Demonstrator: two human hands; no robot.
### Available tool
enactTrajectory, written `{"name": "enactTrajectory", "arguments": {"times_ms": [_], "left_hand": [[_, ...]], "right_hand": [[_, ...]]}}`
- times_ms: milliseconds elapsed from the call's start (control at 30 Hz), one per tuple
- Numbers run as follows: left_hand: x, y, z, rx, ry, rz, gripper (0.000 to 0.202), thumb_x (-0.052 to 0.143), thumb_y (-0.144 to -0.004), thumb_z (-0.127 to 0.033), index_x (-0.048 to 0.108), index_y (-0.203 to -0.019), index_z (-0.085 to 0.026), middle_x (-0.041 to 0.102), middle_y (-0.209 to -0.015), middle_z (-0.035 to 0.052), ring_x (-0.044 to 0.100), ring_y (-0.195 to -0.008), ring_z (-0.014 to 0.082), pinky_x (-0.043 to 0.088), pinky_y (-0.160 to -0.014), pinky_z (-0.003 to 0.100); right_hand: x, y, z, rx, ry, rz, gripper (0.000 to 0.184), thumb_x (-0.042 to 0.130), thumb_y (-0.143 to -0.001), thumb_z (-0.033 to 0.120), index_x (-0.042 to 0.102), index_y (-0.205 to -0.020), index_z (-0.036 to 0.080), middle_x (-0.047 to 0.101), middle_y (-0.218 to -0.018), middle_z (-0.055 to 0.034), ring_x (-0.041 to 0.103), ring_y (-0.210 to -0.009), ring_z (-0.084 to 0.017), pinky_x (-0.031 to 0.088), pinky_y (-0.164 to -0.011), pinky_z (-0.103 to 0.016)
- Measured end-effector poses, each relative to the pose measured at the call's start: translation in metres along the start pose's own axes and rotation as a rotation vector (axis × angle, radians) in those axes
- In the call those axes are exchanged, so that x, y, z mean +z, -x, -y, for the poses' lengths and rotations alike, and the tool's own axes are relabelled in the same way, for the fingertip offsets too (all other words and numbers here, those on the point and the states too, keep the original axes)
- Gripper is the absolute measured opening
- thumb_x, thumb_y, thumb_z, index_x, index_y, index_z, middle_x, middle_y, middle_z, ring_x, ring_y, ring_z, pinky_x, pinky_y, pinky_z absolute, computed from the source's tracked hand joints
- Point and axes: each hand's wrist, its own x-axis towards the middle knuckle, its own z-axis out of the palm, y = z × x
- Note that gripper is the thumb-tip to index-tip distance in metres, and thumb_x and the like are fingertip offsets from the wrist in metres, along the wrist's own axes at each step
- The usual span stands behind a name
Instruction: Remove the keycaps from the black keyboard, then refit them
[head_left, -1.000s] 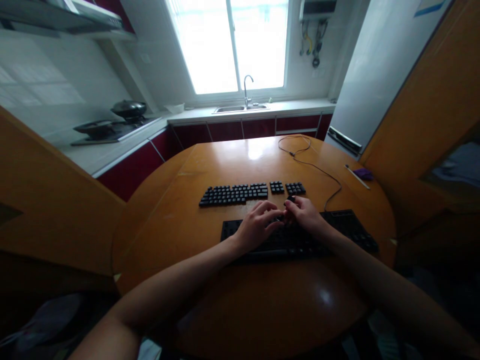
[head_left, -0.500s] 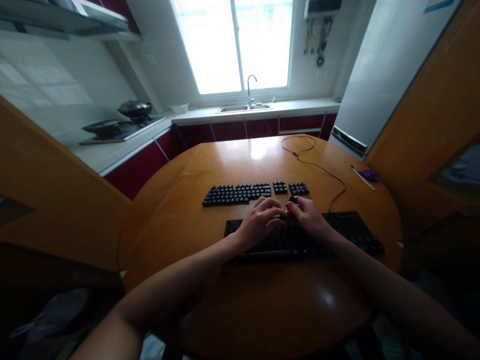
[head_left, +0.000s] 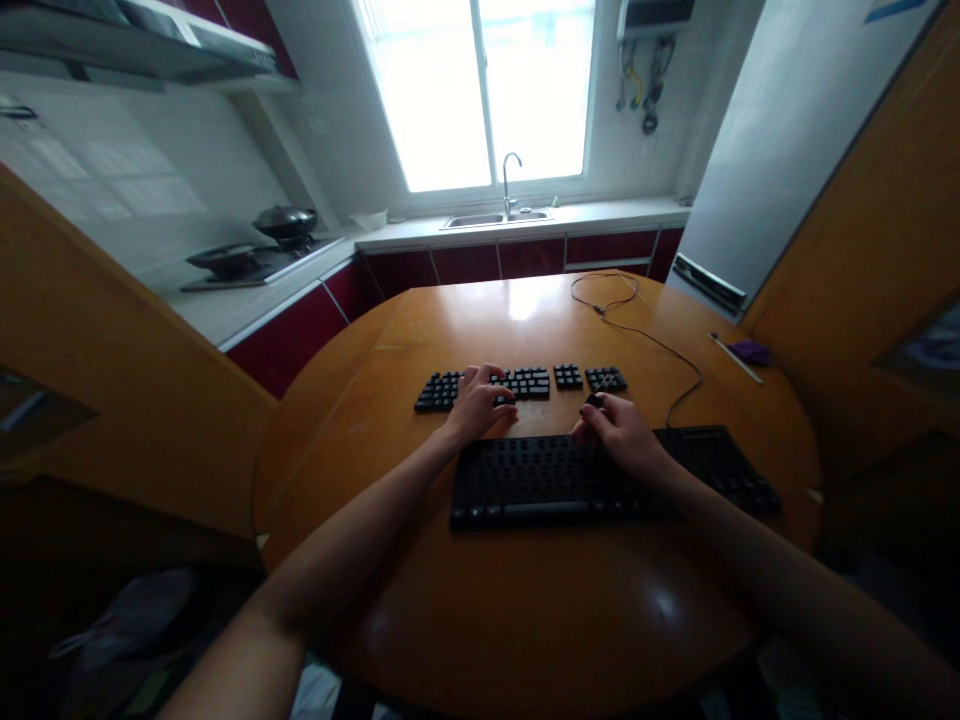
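My left hand reaches over the front edge of the loose black keycaps, laid out in rows on the table. Its thumb and fingers close around a small dark keycap at the lower row, partly hidden by the fingers. Pinched in my right hand is a wire keycap puller with a black handle, its thin wires pointing up and away. That hand hovers above the black keyboard, whose upper part shows bare key sockets, while the space bar row at the front still has caps.
The keyboard's cable curls across the right of the wooden table. A thin pale stick and a purple cloth lie near the right edge. Smaller keycap blocks sit right of the main rows. Beyond are a counter and sink.
My left hand has moved left and away from my right hand, from over the keyboard to the laid-out keycaps. My right hand stays over the keyboard with the puller. The view has shifted slightly.
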Motion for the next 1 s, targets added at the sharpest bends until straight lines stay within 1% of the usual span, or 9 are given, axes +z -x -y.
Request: {"name": "enactTrajectory", "arguments": {"times_ms": [133, 267, 467, 633, 767, 867, 1000], "left_hand": [[0.006, 0.001, 0.004, -0.016, -0.004, -0.017, 0.019, 0.088, -0.072, -0.035, 0.081, -0.089, -0.030, 0.058, -0.121, 0.0046, 0.045, -0.116, 0.0295, 0.040, -0.102, 0.048], [0.008, 0.000, 0.007, -0.033, 0.007, -0.055, 0.026, 0.089, -0.070, -0.035, 0.080, -0.092, -0.029, 0.058, -0.115, 0.0051, 0.046, -0.112, 0.0278, 0.041, -0.102, 0.046], [0.006, 0.001, 0.001, -0.047, 0.003, -0.082, 0.041, 0.091, -0.067, -0.035, 0.074, -0.103, -0.026, 0.056, -0.117, 0.0056, 0.047, -0.113, 0.0277, 0.041, -0.104, 0.045], [0.005, 0.000, -0.002, -0.093, -0.005, -0.071, 0.041, 0.089, -0.069, -0.034, 0.072, -0.105, -0.025, 0.055, -0.119, 0.0063, 0.047, -0.114, 0.0287, 0.039, -0.105, 0.045], [0.006, 0.000, -0.002, -0.102, -0.014, -0.071, 0.043, 0.088, -0.069, -0.035, 0.072, -0.108, -0.025, 0.055, -0.120, 0.0067, 0.046, -0.115, 0.0292, 0.039, -0.105, 0.045], [0.007, 0.001, -0.001, -0.104, -0.017, -0.072, 0.045, 0.088, -0.069, -0.035, 0.071, -0.110, -0.025, 0.055, -0.121, 0.0070, 0.047, -0.115, 0.0296, 0.040, -0.104, 0.045], [0.004, 0.000, -0.001, -0.098, -0.014, -0.079, 0.046, 0.088, -0.070, -0.036, 0.070, -0.111, -0.025, 0.055, -0.120, 0.0075, 0.047, -0.114, 0.0299, 0.040, -0.104, 0.046]], "right_hand": [[-0.001, 0.000, 0.000, -0.006, 0.011, 0.007, 0.039, 0.058, -0.090, 0.055, 0.058, -0.077, 0.018, 0.075, -0.073, -0.0105, 0.069, -0.061, -0.019, 0.050, -0.054, -0.028], [-0.001, 0.001, 0.001, -0.019, 0.023, 0.000, 0.041, 0.058, -0.090, 0.056, 0.058, -0.075, 0.018, 0.075, -0.073, -0.0108, 0.068, -0.060, -0.019, 0.050, -0.054, -0.029], [-0.002, 0.001, 0.003, -0.018, 0.021, 0.000, 0.038, 0.058, -0.091, 0.053, 0.058, -0.076, 0.018, 0.075, -0.073, -0.0107, 0.068, -0.060, -0.018, 0.049, -0.054, -0.029], [-0.001, 0.002, 0.003, -0.028, 0.030, 0.006, 0.038, 0.058, -0.091, 0.053, 0.058, -0.075, 0.018, 0.075, -0.071, -0.0099, 0.068, -0.060, -0.018, 0.049, -0.056, -0.029], [-0.004, 0.001, 0.003, -0.041, 0.055, 0.010, 0.038, 0.057, -0.092, 0.052, 0.060, -0.076, 0.017, 0.074, -0.073, -0.0097, 0.067, -0.061, -0.018, 0.049, -0.057, -0.029], [-0.010, 0.001, 0.010, -0.060, 0.091, -0.001, 0.037, 0.056, -0.092, 0.049, 0.061, -0.074, 0.017, 0.072, -0.070, -0.0084, 0.064, -0.060, -0.017, 0.047, -0.057, -0.029], [-0.023, 0.005, 0.027, -0.102, 0.161, -0.029, 0.030, 0.056, -0.093, 0.042, 0.060, -0.075, 0.018, 0.068, -0.068, -0.0048, 0.062, -0.061, -0.017, 0.047, -0.060, -0.029]]}}
